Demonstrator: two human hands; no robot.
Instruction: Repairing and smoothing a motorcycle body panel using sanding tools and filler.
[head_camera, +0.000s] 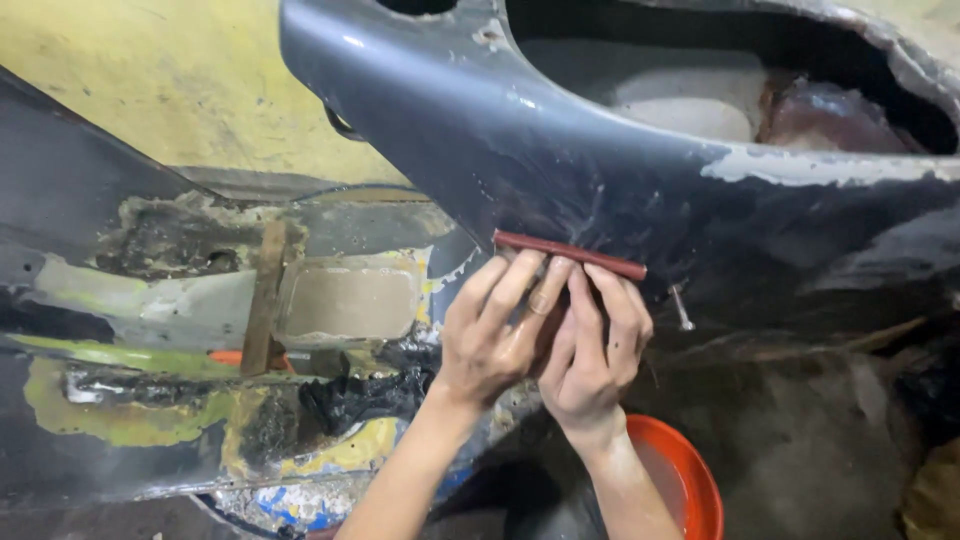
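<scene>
Both hands work one spot. Left hand (492, 335) and right hand (592, 350) sit side by side, fingers together and pointing up, fingertips pressed on a flat dark-red strip (570, 256), probably a sanding block or folded abrasive sheet; can't tell which from its edge. Strip lies against the dark grey body panel (560, 170), near its lower curve, tilted slightly down to the right. Two hands stacked like this looks like a way to spread pressure evenly along the strip and keep it flat on the curved surface. Thumbs are hidden behind the palms, so can't tell whether they hook under the strip.

Panel surface: wet-looking sheen, scratches, paint chipped to pale filler along the upper right edge (830, 168). Big opening far right shows a pale inner surface and a reddish patch.

Around it:
- A small screw or bolt (681, 306) sticks out just right of the right hand, close enough to catch the fingers on a rightward stroke.
- Orange bucket (690, 480) near, below the right wrist, partly hidden by the forearm.
- Left: a rough bench surface (130, 300) with yellow, green and black residue, a wooden stick (264, 300) standing across it, and a pale rounded rectangular patch (348, 300).
- Black crumpled rag or plastic (355, 395) just left of the left wrist.
- Far left: a yellow panel (180, 90).
</scene>
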